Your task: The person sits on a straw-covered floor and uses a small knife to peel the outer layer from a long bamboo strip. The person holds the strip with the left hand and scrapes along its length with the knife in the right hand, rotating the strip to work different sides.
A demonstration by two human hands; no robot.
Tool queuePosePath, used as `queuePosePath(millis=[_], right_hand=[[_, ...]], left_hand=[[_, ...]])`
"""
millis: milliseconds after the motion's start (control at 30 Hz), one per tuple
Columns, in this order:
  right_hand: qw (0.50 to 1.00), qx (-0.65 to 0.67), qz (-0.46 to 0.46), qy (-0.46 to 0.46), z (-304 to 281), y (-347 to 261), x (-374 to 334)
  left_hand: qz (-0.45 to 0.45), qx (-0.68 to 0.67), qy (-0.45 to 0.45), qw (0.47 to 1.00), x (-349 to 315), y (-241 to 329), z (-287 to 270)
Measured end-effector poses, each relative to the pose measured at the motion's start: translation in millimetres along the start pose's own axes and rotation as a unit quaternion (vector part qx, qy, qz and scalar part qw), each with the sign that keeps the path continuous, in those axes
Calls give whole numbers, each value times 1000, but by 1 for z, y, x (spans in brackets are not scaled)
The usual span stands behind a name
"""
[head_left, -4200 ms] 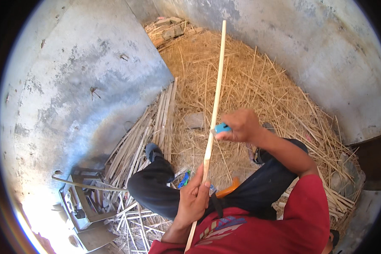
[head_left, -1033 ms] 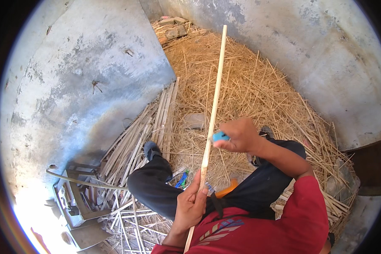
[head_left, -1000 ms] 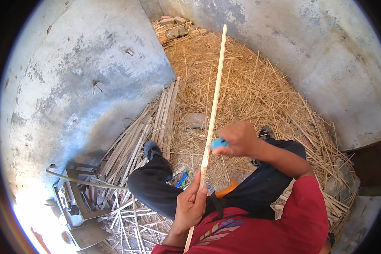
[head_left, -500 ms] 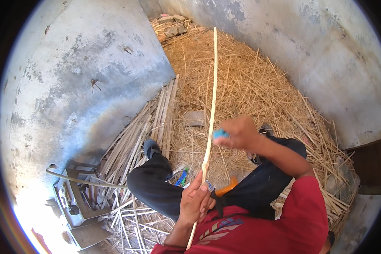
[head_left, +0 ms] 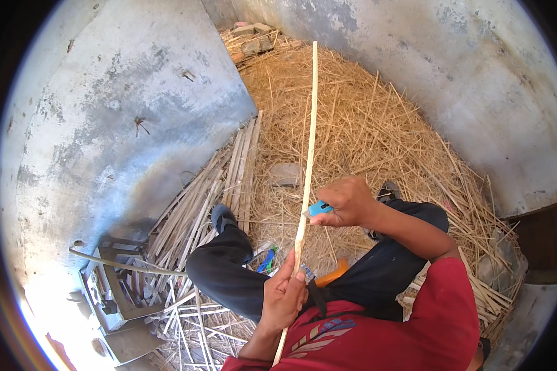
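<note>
A long, pale bamboo strip runs from my lap up over the straw, with a knotty bend low on it. Near its lower end my left hand is wrapped round it, just below the bend. My right hand grips a blue utility knife, and its short blade meets the strip's right edge a little above the bend. The strip's bottom end passes under the left palm and lies against my red shirt.
Wood shavings and straw cover the floor between worn plaster walls. Split strips are piled to the left, near a wooden box frame. A brick and an orange curved object lie around my legs.
My right hand, blurred before, is now sharper and slightly lower, with the knife's blade brought against the strip. The left hand and the strip have barely moved.
</note>
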State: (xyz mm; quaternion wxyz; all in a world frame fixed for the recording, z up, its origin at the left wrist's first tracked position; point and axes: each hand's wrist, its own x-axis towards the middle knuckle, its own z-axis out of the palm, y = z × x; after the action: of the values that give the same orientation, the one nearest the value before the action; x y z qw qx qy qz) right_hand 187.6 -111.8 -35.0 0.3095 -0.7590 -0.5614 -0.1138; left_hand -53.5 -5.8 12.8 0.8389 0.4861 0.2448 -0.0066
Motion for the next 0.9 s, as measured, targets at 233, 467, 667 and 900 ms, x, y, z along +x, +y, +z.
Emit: queuePosePath(millis=[233,467,667,900], right_hand=[[998,0,59,21,3,17,-1],[999,24,4,39,-5,19,12],[992,-36,63,107,-17,78,24],[992,-65,62,89,-22,99,28]], left_hand=[[10,36,-8,999,-11,-1,1],[18,84,-5,996,-10,7,4],[7,97,-10,995,-16,-2,4],[5,69,-26,997,-17,-7,4]])
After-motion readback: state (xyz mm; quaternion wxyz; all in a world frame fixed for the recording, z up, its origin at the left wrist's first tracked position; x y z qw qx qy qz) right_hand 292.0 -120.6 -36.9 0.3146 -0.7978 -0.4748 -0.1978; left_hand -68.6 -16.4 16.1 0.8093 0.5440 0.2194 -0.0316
